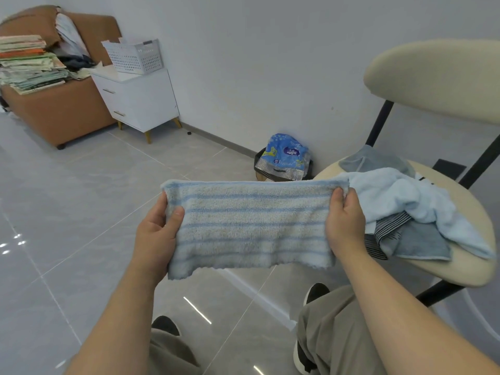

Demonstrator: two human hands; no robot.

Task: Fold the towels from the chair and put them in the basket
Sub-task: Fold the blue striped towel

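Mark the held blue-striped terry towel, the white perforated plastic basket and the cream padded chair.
blue-striped terry towel (251,226): head view, centre of cloth.
white perforated plastic basket (132,59): head view, front wall.
cream padded chair (446,270): head view, bare seat edge.

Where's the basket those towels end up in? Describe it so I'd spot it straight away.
Look to the far left, where a brown sofa stands against the wall. Beside it is a white two-drawer cabinet, and the basket sits on top. It alone is white plastic with walls full of small holes.
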